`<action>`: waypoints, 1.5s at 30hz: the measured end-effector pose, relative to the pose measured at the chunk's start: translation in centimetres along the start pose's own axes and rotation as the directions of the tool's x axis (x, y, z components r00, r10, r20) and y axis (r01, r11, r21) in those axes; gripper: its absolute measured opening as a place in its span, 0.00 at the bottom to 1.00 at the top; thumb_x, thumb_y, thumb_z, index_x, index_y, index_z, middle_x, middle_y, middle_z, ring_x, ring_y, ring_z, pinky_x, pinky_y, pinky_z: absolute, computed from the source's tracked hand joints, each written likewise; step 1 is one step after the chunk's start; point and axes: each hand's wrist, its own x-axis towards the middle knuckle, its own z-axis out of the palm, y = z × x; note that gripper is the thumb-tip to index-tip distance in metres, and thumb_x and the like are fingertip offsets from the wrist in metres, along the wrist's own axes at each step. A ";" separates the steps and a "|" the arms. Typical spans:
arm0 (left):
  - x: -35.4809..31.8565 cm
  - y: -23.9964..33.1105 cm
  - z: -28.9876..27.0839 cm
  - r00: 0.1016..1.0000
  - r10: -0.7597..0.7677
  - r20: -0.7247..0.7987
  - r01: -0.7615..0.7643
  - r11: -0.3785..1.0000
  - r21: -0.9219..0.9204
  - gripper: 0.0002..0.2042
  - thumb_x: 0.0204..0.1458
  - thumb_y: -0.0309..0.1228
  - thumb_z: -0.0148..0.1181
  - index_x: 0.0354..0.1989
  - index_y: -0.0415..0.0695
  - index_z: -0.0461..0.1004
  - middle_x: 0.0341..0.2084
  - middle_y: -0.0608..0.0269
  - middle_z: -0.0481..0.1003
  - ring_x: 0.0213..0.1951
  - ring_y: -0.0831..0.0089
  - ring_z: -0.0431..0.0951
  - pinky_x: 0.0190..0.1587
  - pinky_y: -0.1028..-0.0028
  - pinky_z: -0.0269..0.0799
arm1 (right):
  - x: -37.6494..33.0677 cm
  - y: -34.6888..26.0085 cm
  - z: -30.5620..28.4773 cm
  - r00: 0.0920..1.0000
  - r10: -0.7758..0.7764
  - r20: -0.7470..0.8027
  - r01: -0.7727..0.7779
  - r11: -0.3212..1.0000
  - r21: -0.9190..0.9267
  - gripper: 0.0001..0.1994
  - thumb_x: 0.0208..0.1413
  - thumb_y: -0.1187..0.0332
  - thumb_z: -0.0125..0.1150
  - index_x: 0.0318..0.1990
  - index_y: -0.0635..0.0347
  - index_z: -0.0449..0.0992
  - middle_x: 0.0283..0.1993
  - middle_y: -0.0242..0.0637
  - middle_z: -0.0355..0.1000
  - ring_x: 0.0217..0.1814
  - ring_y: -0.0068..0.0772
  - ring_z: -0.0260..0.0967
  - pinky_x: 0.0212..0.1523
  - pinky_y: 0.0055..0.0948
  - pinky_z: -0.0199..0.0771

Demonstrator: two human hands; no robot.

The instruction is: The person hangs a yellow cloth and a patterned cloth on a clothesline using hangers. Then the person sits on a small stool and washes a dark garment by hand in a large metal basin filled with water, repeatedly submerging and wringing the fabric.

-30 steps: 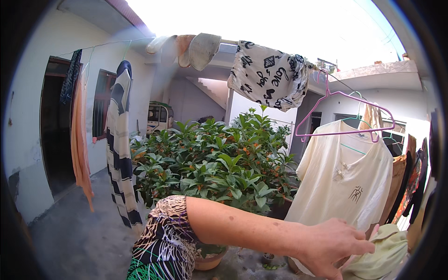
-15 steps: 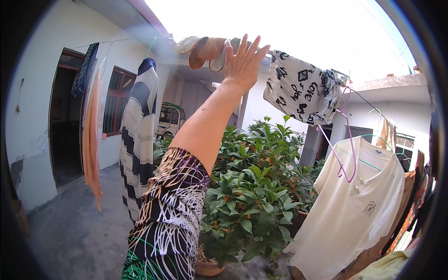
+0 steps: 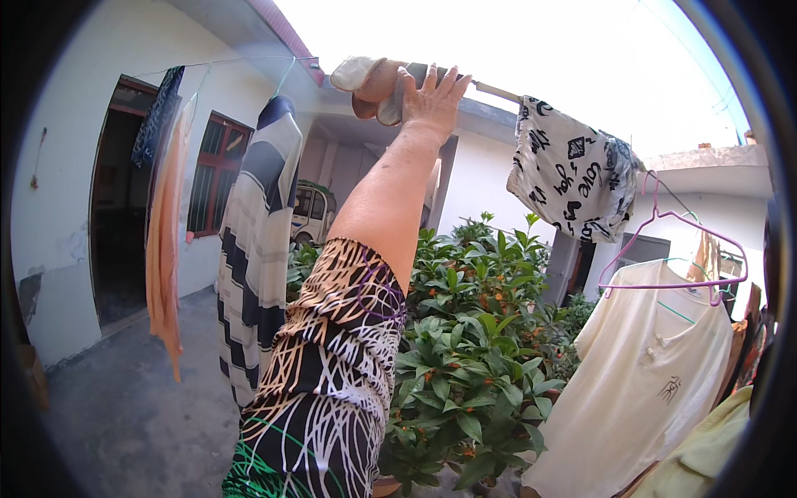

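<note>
The left hand [image 3: 427,112] is raised to the insoles [image 3: 378,81], its fingers [image 3: 449,80] slightly spread; whether one is pinched cannot be told. The insoles are hung overlapping, left of a printed cloth [image 3: 569,170]. Farther right, a cream shirt [image 3: 635,365] is hung near a purple hanger [image 3: 656,286], beyond the bush [image 3: 465,373].

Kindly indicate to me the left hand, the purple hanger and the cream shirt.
Left hand [image 3: 430,109], head view: its back.
Purple hanger [image 3: 656,286], head view: lower bar.
Cream shirt [image 3: 635,382], head view: its front.
</note>
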 end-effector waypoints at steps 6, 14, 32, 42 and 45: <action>-0.9 -3.8 1.6 0.999 -0.047 -0.018 0.045 0.993 -0.105 0.32 0.58 0.25 0.40 0.68 0.71 0.42 0.69 0.81 0.42 0.70 0.71 0.42 0.65 0.40 0.37 | 13.5 -6.9 -1.1 0.911 -0.399 -0.105 0.386 0.914 -0.125 0.29 0.57 0.59 0.57 0.65 0.53 0.57 0.55 0.37 0.66 0.63 0.30 0.60 0.66 0.32 0.54; -1.6 -5.6 -1.1 0.998 0.039 0.046 -0.025 0.962 -0.271 0.33 0.56 0.32 0.52 0.68 0.66 0.43 0.69 0.77 0.44 0.70 0.67 0.39 0.67 0.42 0.36 | 36.1 -13.1 2.5 0.656 -0.739 -0.155 0.665 0.663 -0.344 0.29 0.56 0.58 0.58 0.64 0.52 0.59 0.53 0.34 0.68 0.62 0.28 0.60 0.65 0.30 0.54; -8.7 -4.9 -8.1 0.995 -0.095 -0.019 0.074 0.873 -0.483 0.35 0.52 0.32 0.56 0.68 0.57 0.47 0.65 0.53 0.54 0.68 0.56 0.48 0.65 0.47 0.42 | 23.9 -8.7 4.5 0.634 -0.773 0.017 0.750 0.610 -0.255 0.21 0.53 0.64 0.59 0.53 0.62 0.72 0.54 0.47 0.70 0.58 0.48 0.65 0.60 0.39 0.62; -32.1 6.1 -22.6 0.851 -0.089 -0.518 -0.375 0.589 -0.716 0.11 0.53 0.33 0.55 0.39 0.41 0.75 0.38 0.52 0.70 0.42 0.46 0.74 0.41 0.51 0.70 | -11.3 -1.0 -14.3 0.855 -0.274 0.440 0.284 0.958 0.045 0.15 0.48 0.66 0.61 0.42 0.65 0.72 0.52 0.49 0.66 0.58 0.53 0.63 0.58 0.50 0.61; -39.6 17.7 -21.9 0.828 0.150 -0.541 -0.549 0.415 -0.726 0.14 0.56 0.35 0.51 0.39 0.33 0.71 0.34 0.43 0.73 0.36 0.50 0.75 0.40 0.52 0.73 | -22.9 1.8 -23.8 0.858 0.407 0.314 -0.308 0.896 -0.321 0.14 0.48 0.65 0.60 0.40 0.64 0.74 0.48 0.47 0.69 0.56 0.49 0.63 0.55 0.43 0.63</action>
